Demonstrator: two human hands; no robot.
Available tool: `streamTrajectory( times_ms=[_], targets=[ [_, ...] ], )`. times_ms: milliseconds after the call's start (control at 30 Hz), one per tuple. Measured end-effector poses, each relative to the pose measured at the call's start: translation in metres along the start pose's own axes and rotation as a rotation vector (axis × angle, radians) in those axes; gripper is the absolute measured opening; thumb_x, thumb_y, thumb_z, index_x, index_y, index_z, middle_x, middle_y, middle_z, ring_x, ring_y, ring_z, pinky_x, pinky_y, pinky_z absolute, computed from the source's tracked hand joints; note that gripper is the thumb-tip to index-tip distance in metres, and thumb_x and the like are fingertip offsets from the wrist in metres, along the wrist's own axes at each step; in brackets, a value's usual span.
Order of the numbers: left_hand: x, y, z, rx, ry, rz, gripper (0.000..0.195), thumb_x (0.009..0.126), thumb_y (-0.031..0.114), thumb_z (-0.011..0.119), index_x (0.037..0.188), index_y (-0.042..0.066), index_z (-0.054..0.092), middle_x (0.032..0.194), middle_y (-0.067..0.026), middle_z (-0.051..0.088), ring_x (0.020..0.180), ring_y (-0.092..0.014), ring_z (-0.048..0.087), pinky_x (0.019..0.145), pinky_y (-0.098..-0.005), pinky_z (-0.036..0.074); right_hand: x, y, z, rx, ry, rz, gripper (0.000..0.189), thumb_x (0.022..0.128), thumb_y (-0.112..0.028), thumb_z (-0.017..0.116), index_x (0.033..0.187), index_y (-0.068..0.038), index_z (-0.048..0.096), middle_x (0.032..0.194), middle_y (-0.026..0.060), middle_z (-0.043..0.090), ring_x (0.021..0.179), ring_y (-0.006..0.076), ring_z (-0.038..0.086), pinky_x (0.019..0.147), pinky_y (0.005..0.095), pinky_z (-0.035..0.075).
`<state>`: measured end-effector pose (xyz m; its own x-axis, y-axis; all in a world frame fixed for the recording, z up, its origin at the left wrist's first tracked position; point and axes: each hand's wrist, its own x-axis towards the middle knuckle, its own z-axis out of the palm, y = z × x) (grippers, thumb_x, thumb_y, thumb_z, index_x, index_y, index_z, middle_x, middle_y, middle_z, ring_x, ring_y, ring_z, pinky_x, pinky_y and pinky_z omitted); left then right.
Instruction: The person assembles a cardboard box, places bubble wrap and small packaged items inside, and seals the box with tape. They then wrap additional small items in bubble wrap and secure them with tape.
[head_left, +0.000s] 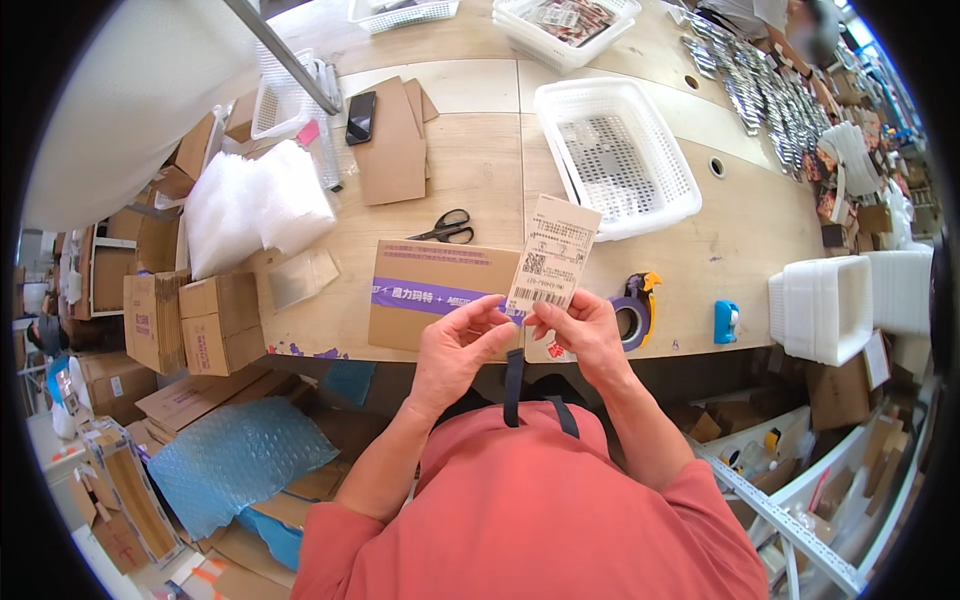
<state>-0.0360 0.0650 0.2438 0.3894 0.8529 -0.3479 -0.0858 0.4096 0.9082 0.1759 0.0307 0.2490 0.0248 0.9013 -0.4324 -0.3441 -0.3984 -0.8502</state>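
My right hand (581, 334) pinches the lower end of a long printed paper label (553, 251), which bears writing, a barcode and a square code. Just left of it, my left hand (465, 345) is raised with fingers curled and thumb near the label's lower corner; no object shows in its grasp. Beneath and behind the hands lies a flat-topped cardboard box (442, 322) with purple printed tape (409, 295) across it. Black-handled scissors (448, 227) rest behind the box. A tape dispenser with a purple roll (636, 311) stands right of my right hand.
A white perforated plastic basket (675, 176) stands behind the label. Cardboard sheets (390, 161) with a phone (361, 118) lie at back left, near white foam sheets (255, 202). A small blue tape dispenser (725, 322) and stacked white bins (821, 307) are right. Another person's arm (780, 41) is far off.
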Motion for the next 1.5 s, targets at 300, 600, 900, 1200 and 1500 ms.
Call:
streamTrajectory(
  times_ms=[300, 600, 900, 1200, 1500],
  targets=[
    [-0.012, 0.029, -0.007, 0.146, 0.040, -0.050, 0.021, 0.099, 0.015, 0.073, 0.113, -0.001, 0.075, 0.095, -0.0017, 0.076, 0.082, -0.005, 0.065, 0.069, -0.0218, 0.054, -0.020, -0.005, 0.021, 0.040, -0.026, 0.035, 0.022, 0.099, -0.018, 0.073, 0.112, 0.000, 0.070, 0.093, 0.0091, 0.077, 0.075, 0.0089, 0.070, 0.051, 0.0170, 0.037],
    [-0.024, 0.044, -0.013, 0.029, -0.007, -0.036, 0.023, 0.103, 0.014, 0.067, 0.118, -0.003, 0.073, 0.098, -0.0063, 0.077, 0.080, -0.008, 0.067, 0.070, -0.0234, 0.058, -0.019, -0.004, 0.031, 0.170, -0.073, 0.101, 0.020, 0.100, -0.018, 0.072, 0.109, -0.001, 0.069, 0.092, 0.0095, 0.076, 0.074, 0.0094, 0.070, 0.049, 0.0175, 0.036],
    [-0.021, 0.052, -0.005, 0.124, -0.032, -0.025, 0.022, 0.104, 0.016, 0.066, 0.113, -0.002, 0.074, 0.093, -0.0042, 0.076, 0.079, -0.007, 0.066, 0.071, -0.0230, 0.056, -0.025, -0.015, 0.041, -0.638, 0.086, -0.608, 0.033, 0.098, -0.018, 0.071, 0.128, -0.004, 0.069, 0.108, 0.0045, 0.076, 0.091, 0.0123, 0.070, 0.074, 0.0214, 0.052],
    [-0.032, 0.046, -0.021, 0.439, 0.107, 0.133, 0.017, 0.094, 0.014, 0.073, 0.095, -0.002, 0.070, 0.083, -0.0057, 0.071, 0.074, -0.008, 0.062, 0.068, -0.0274, 0.053, -0.019, 0.006, 0.065, -0.269, 0.061, 0.003, 0.023, 0.100, -0.018, 0.070, 0.110, 0.002, 0.074, 0.100, 0.0080, 0.077, 0.092, 0.0170, 0.073, 0.084, 0.0296, 0.056],
    [-0.139, -0.064, -0.242, 0.707, 0.803, 0.027, 0.015, 0.085, 0.016, 0.072, 0.085, 0.002, 0.065, 0.077, -0.0168, 0.068, 0.072, -0.030, 0.070, 0.067, -0.0391, 0.055, 0.055, 0.028, 0.084, 0.053, 0.007, 0.176, 0.026, 0.100, -0.022, 0.065, 0.112, 0.002, 0.065, 0.104, 0.0142, 0.076, 0.090, 0.0224, 0.076, 0.081, 0.0345, 0.063]
  ],
)
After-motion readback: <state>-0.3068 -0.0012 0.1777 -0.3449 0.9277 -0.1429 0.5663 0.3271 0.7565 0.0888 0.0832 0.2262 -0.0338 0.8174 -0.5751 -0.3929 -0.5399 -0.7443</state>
